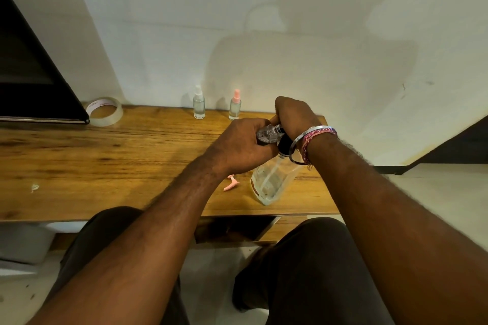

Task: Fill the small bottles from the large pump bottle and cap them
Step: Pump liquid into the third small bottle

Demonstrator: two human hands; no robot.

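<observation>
The left hand (239, 144) is wrapped around a small clear bottle (266, 134), holding it on its side so that its mouth points toward the pump head of the large pump bottle (274, 179). The right hand (294, 116) sits over that pump head, fingers curled down on it; the nozzle itself is hidden between the two hands. The large bottle stands on the wooden table (105, 155) directly below the right wrist and looks nearly empty.

Beyond the knuckles, against the wall, stand two capped small spray bottles, one with a white top (198, 103) and one with a pink top (235, 105). A pink spray cap (231, 183) lies on the table just under the left wrist.

The likely trouble is a miss: if the small bottle's mouth drifts off the nozzle during a press, liquid would run over the fingers and table. With so little left, the pump may also sputter air.
</observation>
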